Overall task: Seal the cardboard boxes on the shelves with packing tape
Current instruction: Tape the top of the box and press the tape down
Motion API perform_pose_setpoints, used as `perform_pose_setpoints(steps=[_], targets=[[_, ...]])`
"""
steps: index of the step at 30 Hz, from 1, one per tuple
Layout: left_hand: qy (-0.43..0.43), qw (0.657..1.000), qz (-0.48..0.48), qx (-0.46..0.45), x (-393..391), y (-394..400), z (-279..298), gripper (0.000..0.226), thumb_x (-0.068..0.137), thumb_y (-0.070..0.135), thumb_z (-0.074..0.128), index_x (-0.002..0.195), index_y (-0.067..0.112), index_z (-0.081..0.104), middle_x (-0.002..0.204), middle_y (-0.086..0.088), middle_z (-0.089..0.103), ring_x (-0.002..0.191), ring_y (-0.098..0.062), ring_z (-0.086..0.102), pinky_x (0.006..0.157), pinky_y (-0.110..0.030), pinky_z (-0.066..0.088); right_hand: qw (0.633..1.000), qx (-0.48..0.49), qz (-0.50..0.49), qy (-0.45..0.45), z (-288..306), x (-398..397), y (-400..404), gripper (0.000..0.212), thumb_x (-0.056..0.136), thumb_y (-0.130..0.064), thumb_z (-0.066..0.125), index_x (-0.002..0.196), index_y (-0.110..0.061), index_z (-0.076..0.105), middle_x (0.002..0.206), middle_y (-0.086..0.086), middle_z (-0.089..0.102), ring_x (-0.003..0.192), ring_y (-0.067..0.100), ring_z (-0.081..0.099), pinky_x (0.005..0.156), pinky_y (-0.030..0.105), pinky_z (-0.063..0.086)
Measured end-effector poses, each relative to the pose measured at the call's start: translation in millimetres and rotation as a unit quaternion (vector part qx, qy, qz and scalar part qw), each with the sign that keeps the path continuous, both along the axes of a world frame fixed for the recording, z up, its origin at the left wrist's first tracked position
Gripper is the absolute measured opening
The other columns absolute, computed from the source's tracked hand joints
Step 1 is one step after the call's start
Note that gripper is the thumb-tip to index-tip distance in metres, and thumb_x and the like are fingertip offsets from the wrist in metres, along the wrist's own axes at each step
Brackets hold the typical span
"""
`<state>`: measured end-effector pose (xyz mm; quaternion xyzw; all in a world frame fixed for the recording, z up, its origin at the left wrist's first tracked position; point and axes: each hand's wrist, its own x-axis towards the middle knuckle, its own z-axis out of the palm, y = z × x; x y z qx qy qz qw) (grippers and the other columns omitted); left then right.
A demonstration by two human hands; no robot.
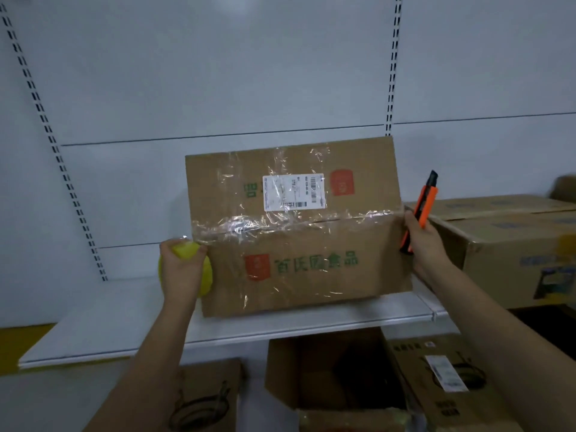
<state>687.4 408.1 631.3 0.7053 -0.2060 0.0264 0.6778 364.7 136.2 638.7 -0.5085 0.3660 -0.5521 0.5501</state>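
A: Largest first. White shelf (93,322), backed by a white panel with slotted uprights. What stands on it?

B: One cardboard box (299,226) near mid-shelf, flaps closed, contents not visible. Green characters and red square marks on its top, plus a white shipping label (294,192). Clear packing tape (280,224) runs wrinkled along the centre seam from left edge to right edge; more clear film lies over the label area.

A: Neighbours?

B: More closed cartons (511,244) on the shelf just right of it. Below the shelf, an open box (327,369) with a dark interior, contents unclear, and printed cartons either side of it.

A: The hands?

B: Left hand (182,269) at the box's left end, fingers curled round a yellow tape roll (187,252) where the tape strip leaves the seam. Right hand (425,244) at the right end of the seam, gripping an orange utility knife (420,210), its black tip pointing up; fingertips touch the box edge.
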Motion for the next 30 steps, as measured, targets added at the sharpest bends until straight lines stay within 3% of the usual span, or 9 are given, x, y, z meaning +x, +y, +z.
perform_pose_setpoints(steps=[4,7,9,13,16,19,23,26,30], targets=[[-0.004,0.999,-0.026,0.037,1,34,40,0.034,0.086,0.026,0.071,0.115,0.028,0.054,0.112,-0.005,0.055,0.101,-0.031,0.053,0.088,-0.043,0.047,0.998,-0.042,0.002,0.046,46,-14,18,0.025,0.095,-0.045,0.058,0.086,-0.022,0.06,0.077,-0.002,0.058,0.075,0.015,0.055,0.073,0.031,0.044],[0.001,0.992,-0.061,0.107,-1,44,57,0.026,0.092,0.023,0.065,0.113,0.025,0.05,0.111,-0.006,0.052,0.099,-0.03,0.051,0.085,-0.04,0.045,0.986,-0.05,0.029,0.156,65,-19,25,0.029,0.093,-0.045,0.061,0.09,-0.017,0.064,0.086,0.006,0.065,0.079,0.021,0.06,0.08,0.036,0.049],[0.015,0.982,-0.091,0.162,-5,44,64,0.024,0.093,0.023,0.063,0.111,0.022,0.048,0.103,-0.006,0.053,0.095,-0.03,0.053,0.083,-0.039,0.045,0.98,0.0,0.095,0.174,61,-20,28,0.022,0.095,-0.039,0.061,0.094,-0.017,0.063,0.087,0.007,0.065,0.074,0.018,0.062,0.076,0.032,0.049],[0.079,0.98,-0.123,0.133,7,57,68,0.025,0.087,0.021,0.067,0.107,0.016,0.053,0.099,-0.022,0.07,0.083,-0.039,0.07,0.082,-0.061,0.056,0.966,0.055,0.152,0.203,47,-19,26,0.021,0.098,-0.036,0.058,0.102,-0.016,0.062,0.084,0.008,0.062,0.073,0.021,0.058,0.072,0.033,0.047],[0.052,0.974,-0.139,0.17,6,75,71,0.031,0.093,0.012,0.064,0.118,0.019,0.047,0.094,-0.016,0.074,0.076,-0.036,0.074,0.078,-0.048,0.058,0.962,0.042,0.153,0.222,52,-15,18,0.02,0.097,-0.035,0.059,0.1,-0.015,0.058,0.076,0.005,0.054,0.065,0.017,0.049,0.063,0.027,0.037],[-0.023,0.977,-0.088,0.192,3,91,59,0.03,0.093,0.015,0.062,0.116,0.025,0.046,0.096,-0.008,0.073,0.076,-0.029,0.074,0.085,-0.044,0.056,0.958,0.066,0.145,0.239,49,-3,15,0.02,0.097,-0.031,0.06,0.091,-0.013,0.059,0.075,0.006,0.055,0.065,0.017,0.049,0.064,0.027,0.039],[-0.1,0.963,0.011,0.249,4,108,29,0.033,0.095,0.031,0.063,0.121,0.023,0.045,0.103,-0.007,0.052,0.089,-0.027,0.049,0.074,-0.035,0.038,0.934,0.088,0.167,0.304,47,38,33,0.041,0.098,-0.041,0.055,0.069,-0.011,0.054,0.067,0.007,0.052,0.059,0.019,0.046,0.057,0.026,0.038],[-0.082,0.974,0.075,0.197,19,127,12,0.037,0.094,0.035,0.063,0.125,0.021,0.046,0.105,-0.006,0.051,0.093,-0.025,0.047,0.077,-0.036,0.038,0.926,0.065,0.192,0.318,43,82,56,0.044,0.098,-0.044,0.055,0.068,-0.012,0.054,0.066,0.008,0.051,0.057,0.02,0.045,0.054,0.027,0.036],[-0.045,0.978,0.174,0.104,55,164,3,0.042,0.091,0.021,0.066,0.128,0.013,0.048,0.115,-0.008,0.053,0.105,-0.029,0.052,0.087,-0.039,0.042,0.927,0.058,0.234,0.286,36,150,95,0.042,0.097,-0.042,0.056,0.068,-0.012,0.053,0.067,0.005,0.051,0.059,0.018,0.045,0.055,0.027,0.035]])
